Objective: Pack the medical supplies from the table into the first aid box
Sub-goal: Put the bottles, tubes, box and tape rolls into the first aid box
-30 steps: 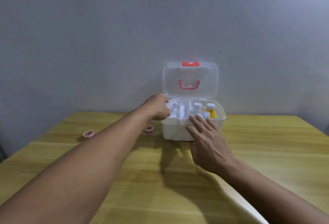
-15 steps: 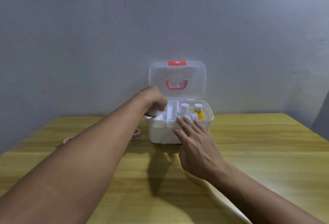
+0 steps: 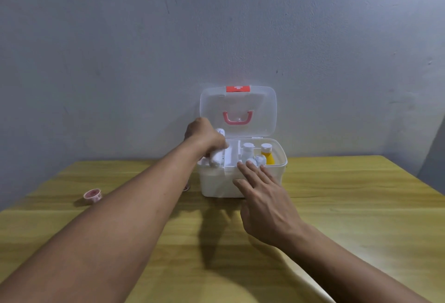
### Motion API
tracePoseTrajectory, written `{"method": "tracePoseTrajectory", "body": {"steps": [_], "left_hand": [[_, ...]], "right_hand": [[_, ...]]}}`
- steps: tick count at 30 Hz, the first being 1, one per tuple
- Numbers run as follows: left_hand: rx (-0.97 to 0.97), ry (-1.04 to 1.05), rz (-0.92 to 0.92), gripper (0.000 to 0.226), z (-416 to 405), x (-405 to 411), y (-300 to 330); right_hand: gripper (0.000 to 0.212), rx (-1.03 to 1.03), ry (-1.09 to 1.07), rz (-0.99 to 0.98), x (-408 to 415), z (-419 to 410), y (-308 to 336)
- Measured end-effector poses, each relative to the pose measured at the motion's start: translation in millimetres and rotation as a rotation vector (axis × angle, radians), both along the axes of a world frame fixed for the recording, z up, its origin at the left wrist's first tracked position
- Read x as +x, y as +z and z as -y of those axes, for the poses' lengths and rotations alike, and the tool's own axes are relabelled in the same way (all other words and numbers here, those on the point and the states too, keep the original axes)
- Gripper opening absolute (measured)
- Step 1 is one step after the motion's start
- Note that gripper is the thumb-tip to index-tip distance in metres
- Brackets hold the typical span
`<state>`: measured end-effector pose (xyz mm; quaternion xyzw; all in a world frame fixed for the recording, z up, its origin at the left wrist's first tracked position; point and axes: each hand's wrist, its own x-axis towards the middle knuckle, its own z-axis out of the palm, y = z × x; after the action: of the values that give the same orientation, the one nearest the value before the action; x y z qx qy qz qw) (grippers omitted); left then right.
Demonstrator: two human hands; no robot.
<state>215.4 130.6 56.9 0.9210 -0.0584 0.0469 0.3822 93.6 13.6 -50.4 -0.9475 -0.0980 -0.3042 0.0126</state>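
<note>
A small pink-and-white roll of tape [image 3: 92, 196] lies on the wooden tabletop [image 3: 349, 206], well to the left of the box and not yet packed. A second small pinkish item shows only as a sliver beside the left forearm, close to the box's near left corner; what it is cannot be told.

The left hand [image 3: 204, 137] reaches over the left compartment of the first aid box [image 3: 218, 186], fingers clenched around a white bottle [image 3: 217, 151] that tilts, its top poking up past the knuckles and its base low in the compartment. A white divider runs front to back through the middle of the box.

The box is white plastic and stands near the far edge of the tabletop against a grey wall. Its clear lid [image 3: 238, 111] stands open and upright, carrying a pink handle and a red latch marked with a white cross. In the right compartment stand a white capped bottle [image 3: 248, 150] and a yellow bottle [image 3: 267, 155] with a white cap, with small white items at the front.

The right hand [image 3: 262, 199] is released, fingers spread flat, fingertips touching the box's near rim as if steadying it.

Likely risks: the tilted bottle may wedge against the divider or tip over, and pressing it down could slide the light box if the right hand lifts away. The upright lid could also fall shut if knocked.
</note>
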Motion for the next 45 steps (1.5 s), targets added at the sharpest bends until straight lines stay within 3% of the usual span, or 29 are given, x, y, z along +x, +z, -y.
{"method": "tracePoseTrajectory", "body": {"steps": [5,6,9,11,19,26,31,36,39,42,45], "left_hand": [[-0.111,0.049,0.070,0.065,15,1,-5],[-0.095,0.059,0.098,0.063,16,2,-7],[-0.061,0.017,0.148,0.024,9,-1,-15],[-0.014,-0.015,0.163,0.013,-2,-2,-21],[0.029,0.021,0.163,0.026,-59,-7,-40],[0.123,0.232,0.080,0.036,-146,5,-70],[0.348,0.363,-0.034,0.052,-206,16,-94],[0.299,0.401,-0.028,0.039,-227,16,-110],[0.206,0.358,0.041,0.037,-219,16,-112],[0.153,0.190,0.054,0.036,-192,13,-109],[0.061,0.003,0.034,0.049,-160,6,-103]], "right_hand": [[0.044,0.001,0.005,-0.008,-1,0,2],[0.045,0.002,0.011,-0.013,-1,0,3],[0.045,-0.005,0.011,-0.022,-1,2,4],[0.046,-0.010,0.002,-0.027,-1,0,6],[0.048,0.027,-0.022,-0.006,10,-20,30],[0.077,-0.077,0.018,-0.211,24,-42,30],[0.072,-0.063,0.004,-0.118,32,-42,19],[0.072,-0.065,-0.004,-0.043,38,-43,10],[0.074,-0.067,-0.013,-0.040,39,-43,9],[0.074,-0.066,-0.020,-0.055,40,-43,9],[0.074,-0.076,-0.017,-0.051,39,-41,10]]}}
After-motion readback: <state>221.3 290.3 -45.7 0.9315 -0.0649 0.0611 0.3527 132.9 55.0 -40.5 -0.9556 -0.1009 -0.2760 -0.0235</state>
